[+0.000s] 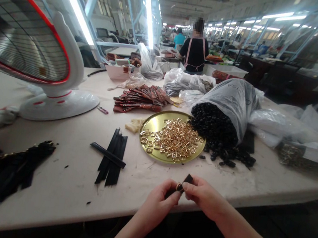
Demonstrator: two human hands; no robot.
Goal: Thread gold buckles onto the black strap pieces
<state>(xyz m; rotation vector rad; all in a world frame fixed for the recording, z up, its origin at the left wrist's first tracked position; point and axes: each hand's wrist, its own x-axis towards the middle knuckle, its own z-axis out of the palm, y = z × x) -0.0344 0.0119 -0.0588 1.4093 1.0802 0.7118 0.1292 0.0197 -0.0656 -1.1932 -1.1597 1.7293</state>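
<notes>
Close to the table's front edge, my two hands meet over one short black strap [188,178]. My left hand [165,194] is closed around its lower part, beside a small gold buckle [179,186] on the strap. The strap's upper end is pinched by my right hand [203,193], thumb on top. Fingers hide much of the strap and part of the buckle. Just beyond them lies a round gold tray [155,120] heaped with loose gold buckles [178,139]. Several flat black strips [116,156] lie to its left, one across the others.
A white fan [58,102] with a red rim stands at left, above a pile of black straps [17,172]. Black pieces [214,122] spill from a plastic bag [234,101] at right. Behind are reddish-brown strips [141,99]; farther off, a person [196,51] faces away.
</notes>
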